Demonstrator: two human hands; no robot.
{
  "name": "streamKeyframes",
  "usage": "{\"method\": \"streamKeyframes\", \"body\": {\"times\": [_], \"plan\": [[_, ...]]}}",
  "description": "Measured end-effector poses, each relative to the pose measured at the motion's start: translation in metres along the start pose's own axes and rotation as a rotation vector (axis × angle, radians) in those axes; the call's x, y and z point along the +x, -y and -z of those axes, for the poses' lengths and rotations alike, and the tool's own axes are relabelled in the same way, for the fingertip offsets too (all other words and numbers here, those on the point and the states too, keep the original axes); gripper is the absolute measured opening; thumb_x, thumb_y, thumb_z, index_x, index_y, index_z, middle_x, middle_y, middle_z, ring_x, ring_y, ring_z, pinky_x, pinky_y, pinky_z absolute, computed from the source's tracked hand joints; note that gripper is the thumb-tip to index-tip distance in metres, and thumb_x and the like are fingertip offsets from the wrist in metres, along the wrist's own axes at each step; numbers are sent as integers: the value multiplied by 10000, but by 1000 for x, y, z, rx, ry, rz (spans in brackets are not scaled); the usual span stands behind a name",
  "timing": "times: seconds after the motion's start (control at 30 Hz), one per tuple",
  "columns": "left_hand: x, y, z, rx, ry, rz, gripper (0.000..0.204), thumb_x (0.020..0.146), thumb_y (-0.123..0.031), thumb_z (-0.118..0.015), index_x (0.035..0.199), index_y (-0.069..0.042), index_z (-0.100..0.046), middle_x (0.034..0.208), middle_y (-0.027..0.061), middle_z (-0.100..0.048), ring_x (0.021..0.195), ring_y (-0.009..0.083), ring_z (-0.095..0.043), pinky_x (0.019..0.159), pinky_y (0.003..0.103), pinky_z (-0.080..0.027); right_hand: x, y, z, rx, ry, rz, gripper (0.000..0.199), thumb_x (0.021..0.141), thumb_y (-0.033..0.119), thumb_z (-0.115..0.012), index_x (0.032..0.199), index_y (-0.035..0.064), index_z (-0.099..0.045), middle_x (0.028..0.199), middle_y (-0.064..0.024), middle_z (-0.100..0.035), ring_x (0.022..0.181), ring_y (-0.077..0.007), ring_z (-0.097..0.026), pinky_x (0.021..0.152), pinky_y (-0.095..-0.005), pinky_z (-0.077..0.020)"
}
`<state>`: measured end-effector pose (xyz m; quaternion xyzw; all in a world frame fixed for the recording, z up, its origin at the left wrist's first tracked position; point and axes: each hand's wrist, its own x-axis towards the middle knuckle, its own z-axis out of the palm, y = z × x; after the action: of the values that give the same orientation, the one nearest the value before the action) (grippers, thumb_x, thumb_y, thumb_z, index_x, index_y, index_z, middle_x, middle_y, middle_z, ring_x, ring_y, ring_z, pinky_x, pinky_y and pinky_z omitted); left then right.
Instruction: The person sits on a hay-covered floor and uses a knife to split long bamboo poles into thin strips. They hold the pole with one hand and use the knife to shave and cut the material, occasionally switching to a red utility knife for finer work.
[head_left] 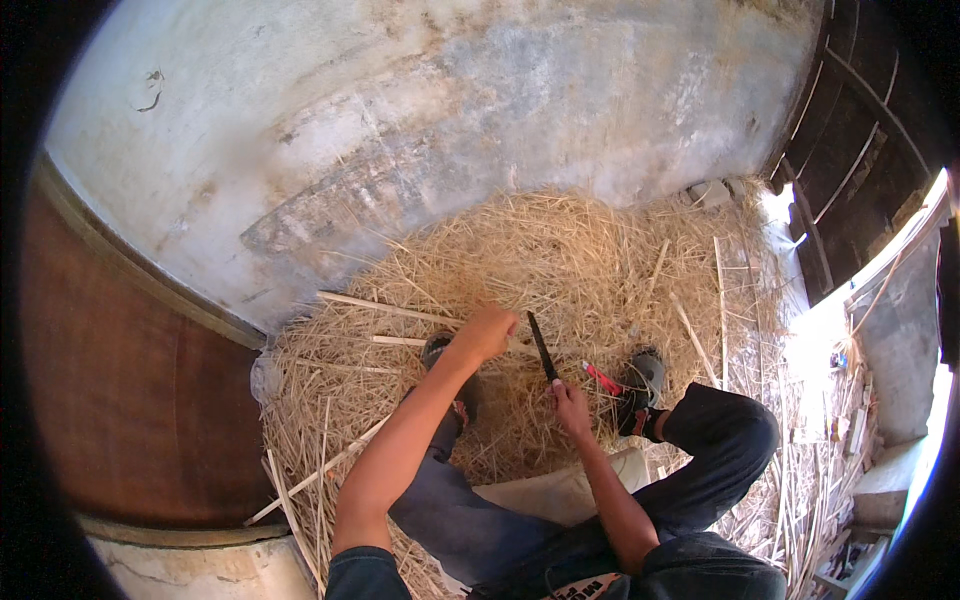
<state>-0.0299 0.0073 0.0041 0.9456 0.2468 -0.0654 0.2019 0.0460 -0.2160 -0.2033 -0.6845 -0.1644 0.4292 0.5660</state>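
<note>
right hand (571, 408) grips the dark knife (542, 346); left hand (487, 332) fisted on a stiff, light, splintery bamboo strip (385, 307).

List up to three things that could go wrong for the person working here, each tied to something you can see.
1. The right hand holds a dark blade close to the left hand, which grips a pale strip; a slip could cut those fingers.
2. The blade works between the feet, near the right sandal.
3. Loose shavings may hide the red-handled tool.
</note>
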Motion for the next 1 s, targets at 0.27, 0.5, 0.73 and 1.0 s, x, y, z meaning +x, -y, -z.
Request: {"method": "streamKeyframes", "body": {"times": [0.27, 0.5, 0.73, 1.0], "plan": [[4, -7, 22, -97, -163, 1, 146, 799, 68, -664, 771, -20, -551, 756, 160, -569, 710, 346, -596, 656, 473, -483, 5, -16, 4, -93, -188, 37, 499, 1048, 424, -441, 1008, -18, -670, 727, -103, -589, 674, -244, -574, 664, -435, -448], [16, -5, -19, 11, -45, -53, 102, 803, 63, -666, 797, 17, -575, 728, 185, -572, 715, 354, -620, 654, 489, -497, -2, -17, 4, -305, -116, 77, 471, 1051, 414, -446, 988, -18, -622, 784, -115, -603, 713, -254, -579, 683, -430, -451], [18, -34, -34, 50, -75, -104, 113, 790, 59, -667, 773, 43, -557, 705, 215, -542, 728, 385, -595, 663, 475, -471, 4, -1, -11, -101, -173, 186, 413, 1077, 363, -422, 954, 13, -604, 713, -22, -553, 644, -144, -537, 578, -339, -421], [13, -34, -45, 14, -153, -127, 132, 845, 54, -616, 749, 48, -525, 715, 214, -516, 675, 382, -557, 640, 479, -451, -1, -47, -19, -317, -228, 145, 492, 1073, 404, -406, 970, -43, -587, 775, -159, -588, 722, -305, -579, 676, -468, -434]]}}
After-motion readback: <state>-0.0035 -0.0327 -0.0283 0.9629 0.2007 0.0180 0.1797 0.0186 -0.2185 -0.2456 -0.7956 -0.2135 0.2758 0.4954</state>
